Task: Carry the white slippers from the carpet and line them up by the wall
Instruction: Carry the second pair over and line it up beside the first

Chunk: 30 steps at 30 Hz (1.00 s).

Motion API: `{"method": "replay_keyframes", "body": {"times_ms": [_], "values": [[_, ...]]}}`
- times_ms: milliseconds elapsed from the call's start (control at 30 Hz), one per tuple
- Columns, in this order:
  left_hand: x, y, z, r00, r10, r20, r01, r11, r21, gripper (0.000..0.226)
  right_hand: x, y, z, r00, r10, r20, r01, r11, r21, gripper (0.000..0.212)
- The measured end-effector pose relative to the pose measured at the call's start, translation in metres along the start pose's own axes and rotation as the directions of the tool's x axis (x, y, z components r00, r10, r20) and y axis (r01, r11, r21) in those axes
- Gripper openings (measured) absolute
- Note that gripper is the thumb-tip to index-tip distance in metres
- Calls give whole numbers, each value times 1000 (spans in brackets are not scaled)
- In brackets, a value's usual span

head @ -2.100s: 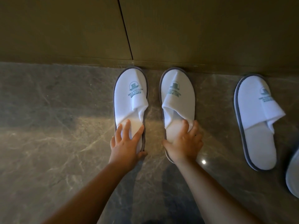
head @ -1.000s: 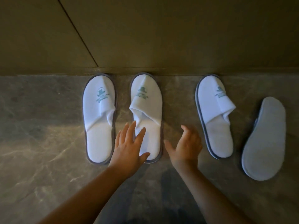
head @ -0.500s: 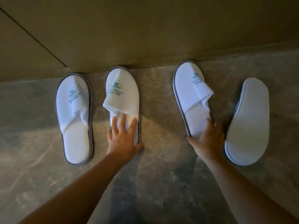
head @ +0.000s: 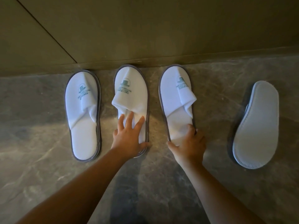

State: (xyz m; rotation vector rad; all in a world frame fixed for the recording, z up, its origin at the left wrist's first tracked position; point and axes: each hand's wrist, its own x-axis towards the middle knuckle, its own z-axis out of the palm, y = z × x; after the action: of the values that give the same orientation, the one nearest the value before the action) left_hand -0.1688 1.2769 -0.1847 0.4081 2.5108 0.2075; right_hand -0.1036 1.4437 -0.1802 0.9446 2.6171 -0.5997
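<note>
Three slippers stand toes against the wall (head: 145, 29), with narrow strips of bare floor (head: 48, 175) between them. A wider gap separates the third slipper (head: 176, 101) from the overturned slipper (head: 257, 125); floor nearer the camera lies open.

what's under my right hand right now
Your right hand covers the heel end of the third white slipper, fingers gripping its edge. The heel's back rim is hidden beneath the hand.
</note>
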Motion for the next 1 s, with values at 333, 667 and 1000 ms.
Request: {"method": "replay_keyframes", "body": {"times_ms": [333,667,1000], "values": [[-2,-3,-3,999,29,38,-31,998,54,93,9,-5,4,1000,15,-12,-16,997,-71,98],[-1,-3,1,1000,25,18,-26,998,53,92,11,-3,2,1000,-14,-18,13,997,-74,95],[-12,40,-10,980,71,-188,-60,996,65,74,8,39,-28,992,-92,-92,93,996,5,82]]}}
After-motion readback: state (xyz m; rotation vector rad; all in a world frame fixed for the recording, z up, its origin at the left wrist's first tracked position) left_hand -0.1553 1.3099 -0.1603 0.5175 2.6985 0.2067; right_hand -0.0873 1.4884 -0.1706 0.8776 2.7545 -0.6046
